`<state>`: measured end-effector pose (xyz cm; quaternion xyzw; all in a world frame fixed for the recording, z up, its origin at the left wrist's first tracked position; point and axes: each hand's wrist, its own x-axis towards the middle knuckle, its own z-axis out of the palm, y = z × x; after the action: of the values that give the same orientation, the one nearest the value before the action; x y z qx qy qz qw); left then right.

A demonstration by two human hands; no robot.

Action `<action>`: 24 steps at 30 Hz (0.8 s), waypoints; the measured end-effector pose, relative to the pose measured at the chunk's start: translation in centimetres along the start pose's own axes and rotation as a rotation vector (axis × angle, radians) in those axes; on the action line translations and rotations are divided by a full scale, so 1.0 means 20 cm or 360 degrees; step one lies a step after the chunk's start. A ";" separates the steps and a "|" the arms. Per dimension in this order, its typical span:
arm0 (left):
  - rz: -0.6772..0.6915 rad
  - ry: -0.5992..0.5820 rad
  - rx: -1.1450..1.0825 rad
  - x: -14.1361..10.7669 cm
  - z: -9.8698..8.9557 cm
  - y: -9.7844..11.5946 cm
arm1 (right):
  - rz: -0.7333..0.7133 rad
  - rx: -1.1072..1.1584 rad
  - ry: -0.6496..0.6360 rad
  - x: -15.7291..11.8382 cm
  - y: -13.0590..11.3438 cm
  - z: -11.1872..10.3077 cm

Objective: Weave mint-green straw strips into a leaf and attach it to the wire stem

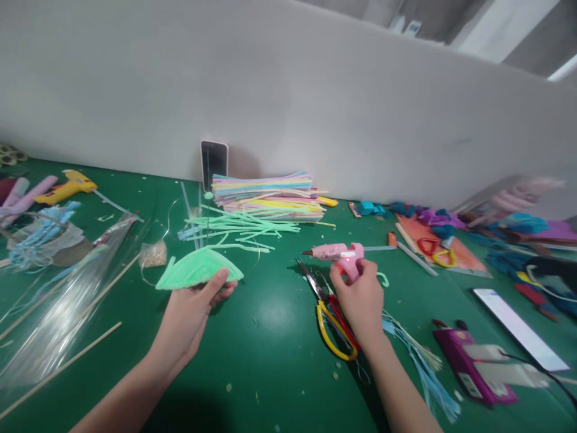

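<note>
My left hand (198, 307) is closed on a mint-green fuzzy piece (193, 269), shaped like a fan or half dome and apparently made of pipe cleaners. The thumb presses on its near side; the other fingers are partly hidden beneath it. In my right hand (360, 297) is a pink glue gun (340, 254), gripped by its handle with the nozzle pointing left. A clear glue stick juts from its back. Scissors (333, 325) with yellow and red handles lie on the table just under and left of my right hand. Loose green pipe cleaners (252, 227) are spread behind the green piece.
Bundled pastel pipe cleaners (265, 192) and a propped phone (214, 162) stand by the wall. At left are a yellow glue gun (67, 186), clear wrap (85, 307) and wooden sticks (63, 370). At right lie a lit phone (518, 328), a purple box (473, 364) and more scissors (444, 257).
</note>
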<state>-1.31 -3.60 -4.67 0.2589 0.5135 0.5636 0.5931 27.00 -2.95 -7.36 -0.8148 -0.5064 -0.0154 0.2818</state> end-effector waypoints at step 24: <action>0.0157 0.0004 0.0004 -0.17 0.04 0.00 | 0.0333 0.1202 -0.0796 -0.38 -0.34 -0.08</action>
<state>-0.02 -6.54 -3.32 0.2838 0.5015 0.5920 0.5635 17.93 -7.65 -5.40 -0.6804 -0.4441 0.3956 0.4282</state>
